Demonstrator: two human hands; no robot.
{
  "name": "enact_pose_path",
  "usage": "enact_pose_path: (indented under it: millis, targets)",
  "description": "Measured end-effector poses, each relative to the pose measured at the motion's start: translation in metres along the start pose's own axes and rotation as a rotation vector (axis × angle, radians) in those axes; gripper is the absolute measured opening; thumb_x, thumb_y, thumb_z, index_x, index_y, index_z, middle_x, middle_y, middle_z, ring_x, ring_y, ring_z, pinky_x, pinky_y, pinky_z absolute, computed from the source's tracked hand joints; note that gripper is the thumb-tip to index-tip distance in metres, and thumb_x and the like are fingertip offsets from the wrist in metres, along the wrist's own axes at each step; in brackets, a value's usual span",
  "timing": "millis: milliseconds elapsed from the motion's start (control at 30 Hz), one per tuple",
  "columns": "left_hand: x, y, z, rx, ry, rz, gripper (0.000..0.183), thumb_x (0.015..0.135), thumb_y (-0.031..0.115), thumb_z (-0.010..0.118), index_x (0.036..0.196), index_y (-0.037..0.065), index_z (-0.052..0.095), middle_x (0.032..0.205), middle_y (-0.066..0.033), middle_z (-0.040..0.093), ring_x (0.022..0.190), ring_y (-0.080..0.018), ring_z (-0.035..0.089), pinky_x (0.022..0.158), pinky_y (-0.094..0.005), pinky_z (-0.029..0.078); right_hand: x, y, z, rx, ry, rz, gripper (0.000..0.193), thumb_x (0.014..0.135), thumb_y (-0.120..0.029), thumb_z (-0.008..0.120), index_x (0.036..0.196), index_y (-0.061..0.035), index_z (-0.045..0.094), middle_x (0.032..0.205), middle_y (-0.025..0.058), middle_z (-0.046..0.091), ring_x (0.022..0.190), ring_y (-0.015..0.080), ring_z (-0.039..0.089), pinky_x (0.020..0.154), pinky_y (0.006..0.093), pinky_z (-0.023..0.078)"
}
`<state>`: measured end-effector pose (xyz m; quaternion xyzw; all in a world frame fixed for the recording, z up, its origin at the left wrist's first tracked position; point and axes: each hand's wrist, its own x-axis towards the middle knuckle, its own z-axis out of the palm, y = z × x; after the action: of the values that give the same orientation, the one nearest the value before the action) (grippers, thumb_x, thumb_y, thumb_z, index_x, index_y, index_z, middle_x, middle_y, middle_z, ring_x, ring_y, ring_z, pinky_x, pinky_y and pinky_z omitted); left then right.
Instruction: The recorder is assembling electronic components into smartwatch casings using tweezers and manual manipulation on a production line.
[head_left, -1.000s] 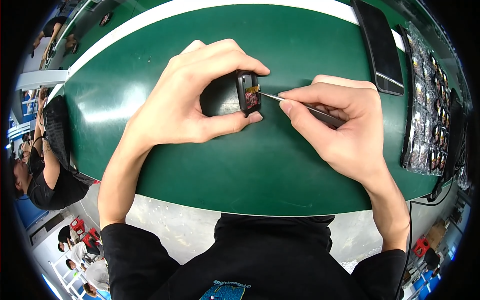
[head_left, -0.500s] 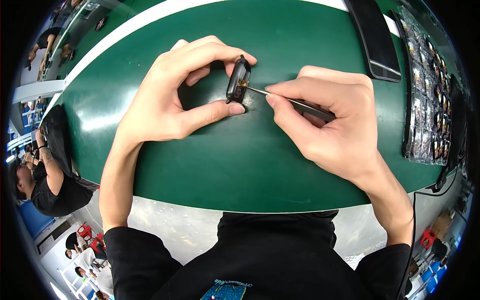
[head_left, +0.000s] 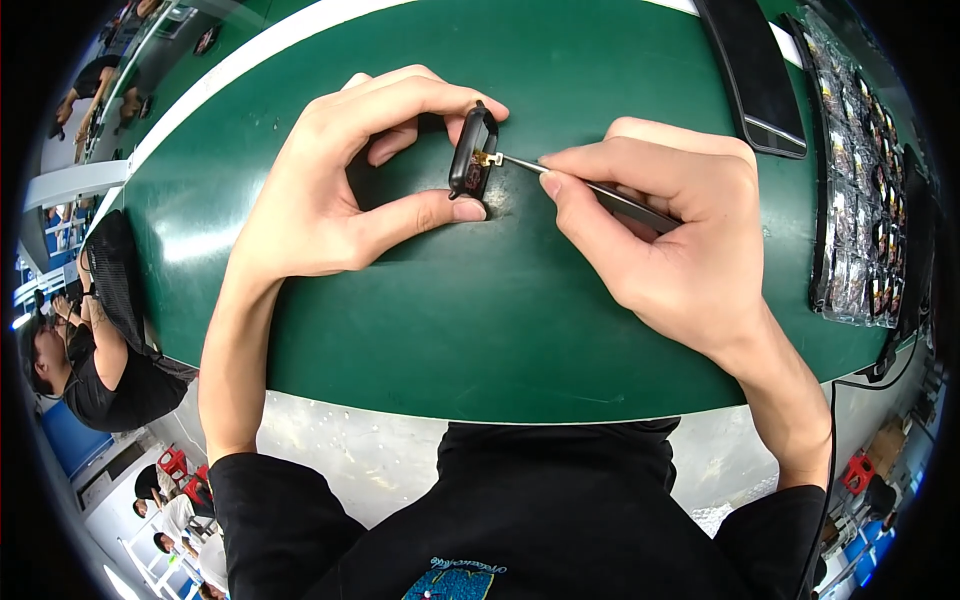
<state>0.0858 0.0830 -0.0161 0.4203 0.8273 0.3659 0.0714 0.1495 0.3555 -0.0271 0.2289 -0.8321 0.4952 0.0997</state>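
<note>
Between thumb and forefinger, my left hand (head_left: 335, 185) grips a small black oval device casing (head_left: 465, 160) by its two ends, tilted on edge above the table. A flat gold ribbon with a small white connector (head_left: 494, 159) sticks out of the casing's open side. My right hand (head_left: 680, 225) is closed round dark metal tweezers (head_left: 625, 203) in a pen-like hold. The tweezer tip is at the connector's right side; whether it pinches the connector is too small to tell.
The green tabletop (head_left: 450, 340) curves along its near edge. At the far right lie a long black flat object (head_left: 755, 85) and a tray of several plastic-wrapped dark parts (head_left: 858, 190). A black cable (head_left: 832, 430) hangs beside my right arm. Another person (head_left: 115, 360) sits at the left.
The tweezer tip has moved slightly right and up, away from the casing's inside. The ribbon's white connector now shows outside the casing. My left hand shifted slightly left and up with the casing.
</note>
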Motion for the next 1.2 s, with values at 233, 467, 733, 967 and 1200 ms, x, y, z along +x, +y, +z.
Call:
enact_pose_path:
  millis: [233, 467, 733, 967, 1200]
  targets:
    - [-0.0005, -0.0009, 0.0013, 0.01, 0.006, 0.031, 0.072, 0.07, 0.004, 0.096, 0.138, 0.001, 0.07, 0.132, -0.0114, 0.08, 0.078, -0.0145, 0.043, 0.075, -0.0282, 0.04, -0.0002, -0.0028, -0.0009, 0.025, -0.01, 0.04, 0.011, 0.09, 0.007, 0.079, 0.099, 0.0054, 0.084, 0.067, 0.0021, 0.063, 0.056, 0.0038, 0.053, 0.05, 0.0239, 0.034]
    - [-0.0011, -0.0003, 0.0011, -0.002, 0.011, 0.013, 0.071, 0.071, 0.005, 0.097, 0.137, 0.001, 0.071, 0.132, -0.0107, 0.08, 0.08, -0.0142, 0.045, 0.073, -0.0277, 0.039, 0.0006, -0.0055, -0.0029, 0.054, -0.017, 0.077, 0.009, 0.09, 0.007, 0.079, 0.098, 0.006, 0.084, 0.068, 0.0021, 0.064, 0.057, 0.003, 0.054, 0.051, 0.023, 0.035]
    - [0.0004, -0.0002, 0.0014, 0.0, 0.012, 0.036, 0.071, 0.07, 0.007, 0.098, 0.136, 0.0, 0.071, 0.131, -0.0105, 0.081, 0.079, -0.0143, 0.045, 0.073, -0.028, 0.04, 0.0005, -0.004, -0.002, 0.045, -0.046, 0.056, 0.009, 0.09, 0.006, 0.08, 0.098, 0.0061, 0.083, 0.066, 0.0022, 0.063, 0.055, 0.0037, 0.051, 0.05, 0.0244, 0.033]
    - [-0.0007, -0.0017, 0.0007, -0.001, 0.006, 0.022, 0.07, 0.07, 0.005, 0.098, 0.135, 0.002, 0.072, 0.131, -0.0111, 0.081, 0.081, -0.0141, 0.047, 0.073, -0.028, 0.04, 0.0008, -0.0041, -0.0011, 0.042, -0.027, 0.066, 0.01, 0.09, 0.006, 0.08, 0.099, 0.006, 0.084, 0.066, 0.0021, 0.063, 0.056, 0.0044, 0.051, 0.051, 0.0245, 0.033]
    - [-0.0013, -0.0038, -0.0004, -0.012, -0.013, 0.024, 0.073, 0.07, 0.003, 0.098, 0.138, 0.002, 0.071, 0.132, -0.0123, 0.081, 0.084, -0.0144, 0.05, 0.073, -0.028, 0.04, 0.0006, -0.0037, -0.0025, 0.037, -0.036, 0.072, 0.009, 0.09, 0.005, 0.08, 0.098, 0.0053, 0.084, 0.067, 0.0024, 0.064, 0.057, 0.0042, 0.053, 0.051, 0.0242, 0.034]
